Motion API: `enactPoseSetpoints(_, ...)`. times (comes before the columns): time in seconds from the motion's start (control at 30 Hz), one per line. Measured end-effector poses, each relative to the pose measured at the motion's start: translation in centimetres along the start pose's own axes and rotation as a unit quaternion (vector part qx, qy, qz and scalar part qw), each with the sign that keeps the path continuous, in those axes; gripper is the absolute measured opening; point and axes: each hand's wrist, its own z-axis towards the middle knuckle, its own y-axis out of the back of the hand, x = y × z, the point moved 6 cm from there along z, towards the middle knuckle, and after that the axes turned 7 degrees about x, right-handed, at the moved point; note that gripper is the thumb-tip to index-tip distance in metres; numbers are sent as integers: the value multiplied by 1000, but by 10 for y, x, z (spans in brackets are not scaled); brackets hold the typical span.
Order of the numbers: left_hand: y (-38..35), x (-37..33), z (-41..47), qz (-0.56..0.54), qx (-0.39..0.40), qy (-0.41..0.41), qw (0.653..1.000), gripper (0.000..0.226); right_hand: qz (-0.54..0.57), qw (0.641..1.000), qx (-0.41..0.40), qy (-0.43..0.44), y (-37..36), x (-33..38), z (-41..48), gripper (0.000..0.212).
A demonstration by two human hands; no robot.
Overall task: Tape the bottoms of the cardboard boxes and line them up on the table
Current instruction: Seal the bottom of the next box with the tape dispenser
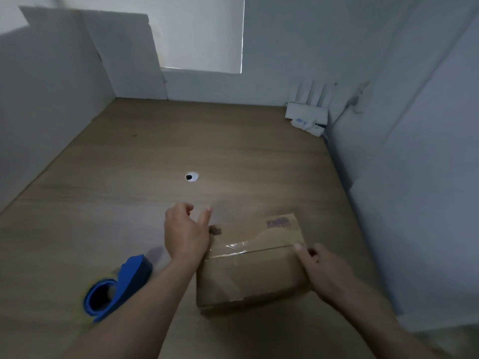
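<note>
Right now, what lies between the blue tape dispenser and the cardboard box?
In the head view, only the left forearm crosses bare table between tape dispenser and cardboard box.

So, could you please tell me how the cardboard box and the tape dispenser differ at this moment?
The cardboard box is brown and blocky; the tape dispenser is blue with a round end. The cardboard box is between the left hand and right hand; the tape dispenser lies untouched, left of the left forearm. Both are at the near end of the table.
</note>
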Motion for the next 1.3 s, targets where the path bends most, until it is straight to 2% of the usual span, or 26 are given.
enactPoseSetpoints(0.07,3,-5,-4,6,23,-1,1000,51,26,1000,0,12,0,3,-4,82)
enactPoseSetpoints(0.13,3,2,-16,19,74,6,997,60,80,994,-10,68,8,17,3,105)
enactPoseSetpoints(0.2,0,13,-29,32,124,20,992,68,40,991,-15,130,13,37,13,111)
enactPoseSetpoints(0.27,-5,15,-43,44,155,6,987,60,-22,986,-2,166,10,57,21,100)
enactPoseSetpoints(0.33,-10,5,-50,77,159,-61,982,46,-78,982,8,174,7,73,24,77)
enactPoseSetpoints(0.4,-13,1,-46,100,184,-89,974,54,-161,977,-8,140,9,80,22,52)
enactPoseSetpoints(0.43,-15,0,-39,123,205,-85,967,57,-208,972,-5,110,11,81,21,52)
enactPoseSetpoints(0.47,-14,1,-31,167,218,-77,959,56,-248,966,10,77,11,81,20,61)
enactPoseSetpoints(0.53,-5,5,-17,266,218,-51,938,48,-266,962,37,43,7,80,19,76)
enactPoseSetpoints(0.57,0,9,-12,285,209,-37,935,47,-253,965,43,53,4,84,18,74)
enactPoseSetpoints(0.63,4,17,-11,278,191,-30,941,53,-178,974,51,127,-6,102,17,62)
enactPoseSetpoints(0.73,2,27,-21,233,155,-68,958,54,-20,968,80,237,-23,139,27,63)
enactPoseSetpoints(0.87,-2,29,-18,191,131,-126,965,54,-53,952,136,270,-56,172,57,48)
enactPoseSetpoints(0.97,4,28,-17,143,89,-134,977,44,-25,956,148,250,-65,182,79,41)
enactPoseSetpoints(1.0,8,29,-18,103,66,-108,987,43,-9,959,154,238,-66,181,85,40)
enactPoseSetpoints(1.07,14,41,-22,-63,1,10,998,45,37,965,170,199,-66,176,91,37)
enactPoseSetpoints(1.13,15,55,-31,-220,-55,145,963,44,57,969,184,152,-69,170,91,38)
enactPoseSetpoints(1.2,2,68,-33,-322,-37,238,916,41,41,973,188,125,-70,165,87,46)
enactPoseSetpoints(1.23,-6,71,-30,-354,-8,253,901,41,49,974,189,115,-69,164,85,44)
enactPoseSetpoints(1.3,-19,69,-21,-383,58,235,892,40,92,972,199,80,-69,150,82,38)
